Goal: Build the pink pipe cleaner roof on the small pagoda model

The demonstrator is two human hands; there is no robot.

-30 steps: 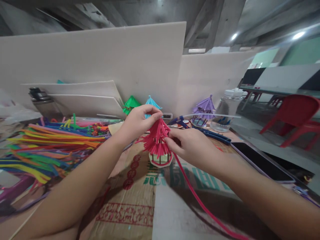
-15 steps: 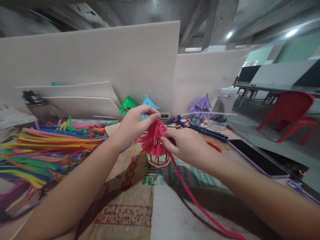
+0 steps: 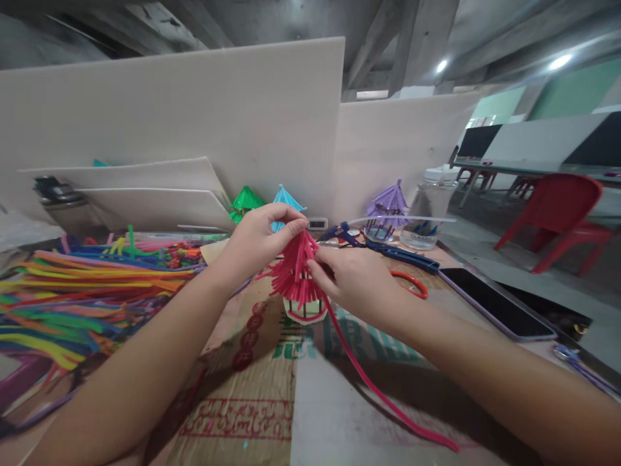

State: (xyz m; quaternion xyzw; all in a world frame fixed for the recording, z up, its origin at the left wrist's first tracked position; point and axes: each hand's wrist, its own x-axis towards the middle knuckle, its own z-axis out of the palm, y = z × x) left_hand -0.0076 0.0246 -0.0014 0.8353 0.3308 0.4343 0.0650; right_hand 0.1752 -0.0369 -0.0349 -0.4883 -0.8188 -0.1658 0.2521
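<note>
A small model pavilion (image 3: 294, 278) with a two-tiered, pinkish-red roof of pipe cleaners stands upright on a pale base with thin dark posts. My left hand (image 3: 266, 234) is closed on the roof's peak, thumb and fingers pinched around the top. On the roof's right side, my right hand (image 3: 350, 275) pinches a long red pipe cleaner (image 3: 356, 366) against it; the fingertips partly hide the contact. From there the strand curves down and right, its free end resting low over the white sheet (image 3: 334, 414).
Many coloured pipe cleaners (image 3: 97, 285) lie at left. Behind stand green (image 3: 246, 199), blue (image 3: 286, 195) and purple (image 3: 389, 204) model pavilions. A glue gun (image 3: 343, 234), orange-handled scissors (image 3: 414, 283), phone (image 3: 495, 304) and clear bottle (image 3: 429, 210) sit at right.
The whole view has shifted slightly left. Both hands keep their grips on the roof and the strand, while the strand's free end lies a little further left and higher.
</note>
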